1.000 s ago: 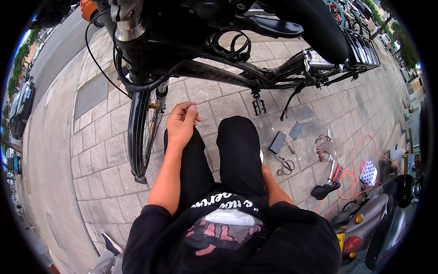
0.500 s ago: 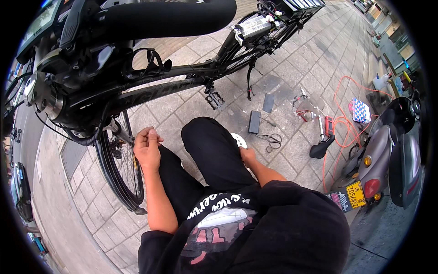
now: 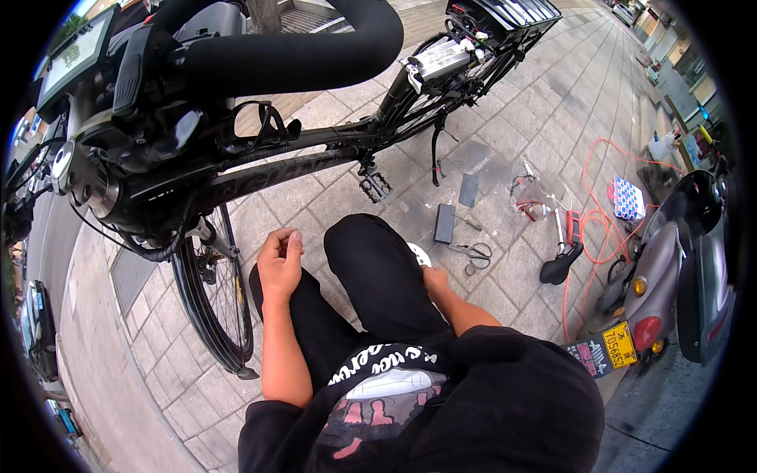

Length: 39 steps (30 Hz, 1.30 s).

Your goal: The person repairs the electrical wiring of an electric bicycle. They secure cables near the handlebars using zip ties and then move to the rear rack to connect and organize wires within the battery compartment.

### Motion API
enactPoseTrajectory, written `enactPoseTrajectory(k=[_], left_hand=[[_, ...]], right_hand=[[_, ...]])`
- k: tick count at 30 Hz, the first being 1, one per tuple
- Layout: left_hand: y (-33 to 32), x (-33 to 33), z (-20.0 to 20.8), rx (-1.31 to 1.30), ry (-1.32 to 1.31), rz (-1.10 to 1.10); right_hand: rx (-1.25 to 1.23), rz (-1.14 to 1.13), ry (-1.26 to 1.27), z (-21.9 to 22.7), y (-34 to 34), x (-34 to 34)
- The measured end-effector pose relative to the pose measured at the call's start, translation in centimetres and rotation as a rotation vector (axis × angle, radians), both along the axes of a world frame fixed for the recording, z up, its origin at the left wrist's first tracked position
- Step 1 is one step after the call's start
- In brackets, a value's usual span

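Note:
My left hand (image 3: 281, 262) is raised over my left thigh, with its fingers curled in and the thumb up. Whether anything small lies inside those fingers is hidden. To its left stands the front wheel (image 3: 213, 292) of a black bicycle (image 3: 272, 175), apart from the hand. Beside my right knee, my right hand (image 3: 434, 281) hangs low next to a white shoe (image 3: 419, 254) with holes in it. The fingers of that hand are mostly hidden. On the paving beyond it lie scissors (image 3: 478, 254), a dark rectangular box (image 3: 445, 224) and a small dark sheet (image 3: 468, 190).
The bicycle's handlebar (image 3: 300, 59) spans the upper left. A silver box (image 3: 443, 60) is fixed on its frame. An orange hose (image 3: 593, 206), a black saddle (image 3: 560, 266) and a blue-and-white checked pack (image 3: 628, 197) lie to the right. A parked scooter (image 3: 666, 260) stands there.
My left hand has drawn a little to the right, away from the front wheel. The view has shifted slightly, while my right hand stays beside the shoe.

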<state>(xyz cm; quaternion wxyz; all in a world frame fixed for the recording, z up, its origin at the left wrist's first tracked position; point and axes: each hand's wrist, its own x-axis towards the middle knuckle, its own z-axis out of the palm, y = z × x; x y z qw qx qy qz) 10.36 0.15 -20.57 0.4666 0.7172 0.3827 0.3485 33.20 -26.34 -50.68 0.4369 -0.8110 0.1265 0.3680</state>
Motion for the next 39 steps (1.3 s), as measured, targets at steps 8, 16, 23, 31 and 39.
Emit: enactPoseTrajectory(k=[8,16,23,31,39], left_hand=[[0.4,0.4,-0.8,0.076,0.105,-0.041],[0.8,1.0,-0.7,0.073,0.130,-0.061],[-0.3,0.7,1.8,0.126,0.168,-0.041],[-0.2,-1.2,2.0,0.136,0.042,-0.124],[-2.0,-3.5,3.8,0.269,-0.224,0.015]], right_hand=[[-0.054,0.054,0.068,3.1,0.6,0.4],[0.093,-0.162,0.313,1.0,0.6,0.9],[0.048,0.188,-0.094,-0.6,-0.1,1.5],[0.446,0.101,-0.130,5.3,3.3,5.6],[0.889,0.196,-0.543,26.8,10.7,6.2]])
